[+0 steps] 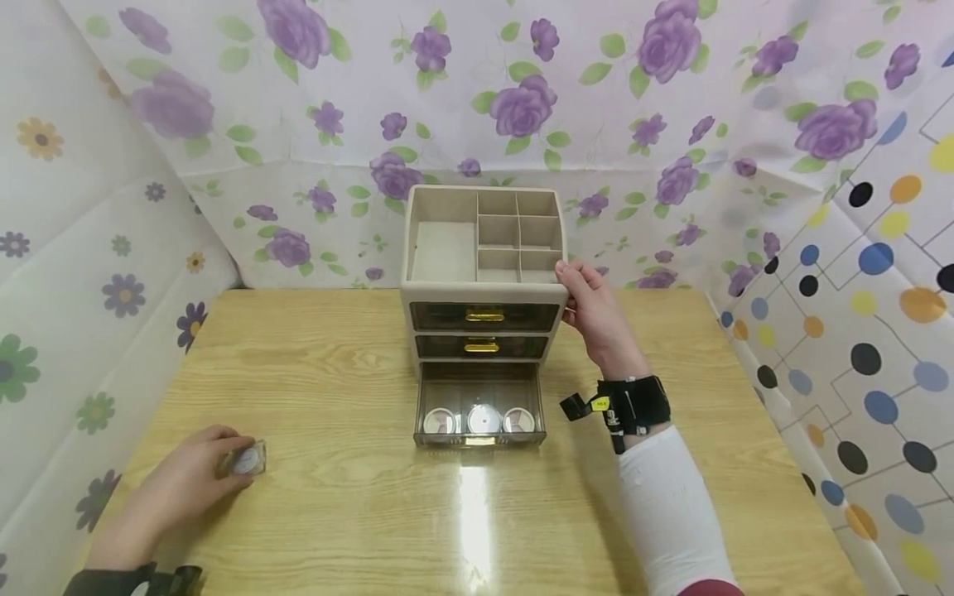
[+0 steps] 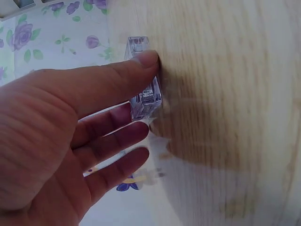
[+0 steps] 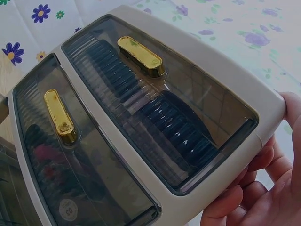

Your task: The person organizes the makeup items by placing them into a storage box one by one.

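Observation:
My left hand (image 1: pixel 179 480) pinches a small clear square case (image 1: pixel 255 457) with a pale round centre, low by the table's left side. In the left wrist view the thumb lies across the transparent case (image 2: pixel 146 96) and the lower fingers stay off it. At the table's back, my right hand (image 1: pixel 599 319) holds the upper right side of a beige drawer organizer (image 1: pixel 484 292), thumb on the top rim. Its bottom drawer (image 1: pixel 477 385) is pulled out, with three round cases (image 1: pixel 484 419) in a row near the front. The two upper drawers are closed.
The organizer's top has one large compartment (image 1: pixel 445 248) and several small ones. Dark combs (image 3: pixel 176 127) show through an upper drawer's smoky front. Gold handles (image 3: pixel 140 55) stick out from the drawers. Patterned cloth (image 1: pixel 514 108) surrounds the wooden table (image 1: pixel 335 513) at back and sides.

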`<state>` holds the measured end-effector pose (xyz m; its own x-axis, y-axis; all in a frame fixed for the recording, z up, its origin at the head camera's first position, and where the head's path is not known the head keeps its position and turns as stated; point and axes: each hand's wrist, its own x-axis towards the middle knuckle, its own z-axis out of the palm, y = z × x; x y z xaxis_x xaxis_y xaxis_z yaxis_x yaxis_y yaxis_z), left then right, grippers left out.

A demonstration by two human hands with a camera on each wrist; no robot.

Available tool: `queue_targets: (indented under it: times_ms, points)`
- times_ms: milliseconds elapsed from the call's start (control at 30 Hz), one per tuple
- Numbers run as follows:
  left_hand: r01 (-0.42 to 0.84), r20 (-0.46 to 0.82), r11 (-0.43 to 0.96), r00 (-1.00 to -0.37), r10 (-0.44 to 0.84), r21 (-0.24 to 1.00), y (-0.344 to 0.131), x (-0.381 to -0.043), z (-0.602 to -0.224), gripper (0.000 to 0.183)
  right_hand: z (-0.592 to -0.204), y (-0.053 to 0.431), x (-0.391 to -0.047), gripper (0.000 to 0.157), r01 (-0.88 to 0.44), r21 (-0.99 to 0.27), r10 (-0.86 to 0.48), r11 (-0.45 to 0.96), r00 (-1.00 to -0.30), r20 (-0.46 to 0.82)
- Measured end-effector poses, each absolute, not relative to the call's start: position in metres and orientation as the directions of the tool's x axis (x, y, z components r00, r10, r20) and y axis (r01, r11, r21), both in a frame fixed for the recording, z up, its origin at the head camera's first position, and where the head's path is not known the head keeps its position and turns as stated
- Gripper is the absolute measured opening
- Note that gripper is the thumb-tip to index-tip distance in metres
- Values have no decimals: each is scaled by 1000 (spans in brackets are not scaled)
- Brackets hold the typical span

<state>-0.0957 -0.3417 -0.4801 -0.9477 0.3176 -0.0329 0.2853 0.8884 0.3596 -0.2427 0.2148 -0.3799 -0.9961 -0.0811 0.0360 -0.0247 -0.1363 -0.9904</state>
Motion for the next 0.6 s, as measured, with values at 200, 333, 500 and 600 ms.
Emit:
queue_targets:
  times_ms: [200,333,500,600]
  points:
    - [300,-35,885,-942,334,355,-342,-97,-479,53,-380,215,-243,28,-23,-990,-76,-140,-997,34]
    - [303,-30,886,-942,334,351,-341,-96,-478,54,-381,214,-243,27,-25,-990,-73,-136,-997,35]
    - [298,-26,891,-945,326,344,-340,-96,-477,52,-381,215,-244,26,-22,-989,-76,-145,-997,33]
    - [301,-17,889,-945,326,346,-338,-97,-478,52,-382,216,-245,26,-30,-989,-81,-146,-996,42]
